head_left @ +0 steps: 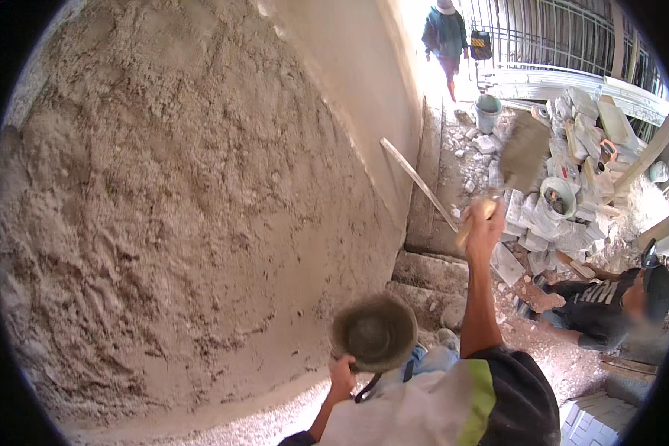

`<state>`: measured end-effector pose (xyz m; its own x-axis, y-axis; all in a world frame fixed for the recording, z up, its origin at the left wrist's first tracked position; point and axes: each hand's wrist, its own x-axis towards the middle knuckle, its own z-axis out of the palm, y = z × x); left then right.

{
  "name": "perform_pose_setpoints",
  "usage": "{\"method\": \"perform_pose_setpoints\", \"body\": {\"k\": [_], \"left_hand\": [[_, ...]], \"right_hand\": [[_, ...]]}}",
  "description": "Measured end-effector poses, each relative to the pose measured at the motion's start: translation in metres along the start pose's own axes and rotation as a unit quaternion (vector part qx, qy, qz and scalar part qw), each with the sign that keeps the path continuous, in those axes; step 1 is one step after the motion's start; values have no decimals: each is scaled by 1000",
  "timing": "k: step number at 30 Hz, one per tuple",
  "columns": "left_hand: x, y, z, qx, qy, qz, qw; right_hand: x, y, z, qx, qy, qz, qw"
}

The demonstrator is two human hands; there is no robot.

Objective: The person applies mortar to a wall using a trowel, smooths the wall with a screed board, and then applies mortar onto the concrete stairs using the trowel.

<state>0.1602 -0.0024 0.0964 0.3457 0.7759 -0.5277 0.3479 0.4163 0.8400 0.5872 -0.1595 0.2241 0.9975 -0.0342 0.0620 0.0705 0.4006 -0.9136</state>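
Bowl: one, round and grey-brown, hollow side toward the camera, held out low in front of the person, near the foot of the plastered wall.
Trowel: one, with a broad grey blade and a pale handle; the blade reaches past the fist and shows against the rubble.
Bare hands: two of the person's own, each with one item.
Left hand: fingers bent over the bowl's near rim at its lower left, the grip closed on that edge; the forearm rises from the lower edge, leaning right.
Right hand: fist wrapped around the trowel's handle, slightly blurred; the forearm runs nearly straight up and away from the body, lifted well apart from the bowl.
Buckets: two, a grey one upright on the ground and a pale one among the blocks.
Blocks: many, too jumbled to count, piled at the right.
Wooden strip: one, slanting beside the wall.
Other people: two, one standing at the far end, one low down at the right in dark clothing.
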Motion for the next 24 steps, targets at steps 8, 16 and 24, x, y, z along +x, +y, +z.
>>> {"method": "perform_pose_setpoints", "body": {"k": [8,16,24], "left_hand": [[-4,-39,-34,-90,64,-113,987],[16,-74,-67,-23,82,-72,994],[23,-65,-49,-115,63,-134,982]], "right_hand": [[34,119,229,-36,36,2,999],[87,99,294,117,-6,181,976],[105,164,260,51,-254,421,869]]}}
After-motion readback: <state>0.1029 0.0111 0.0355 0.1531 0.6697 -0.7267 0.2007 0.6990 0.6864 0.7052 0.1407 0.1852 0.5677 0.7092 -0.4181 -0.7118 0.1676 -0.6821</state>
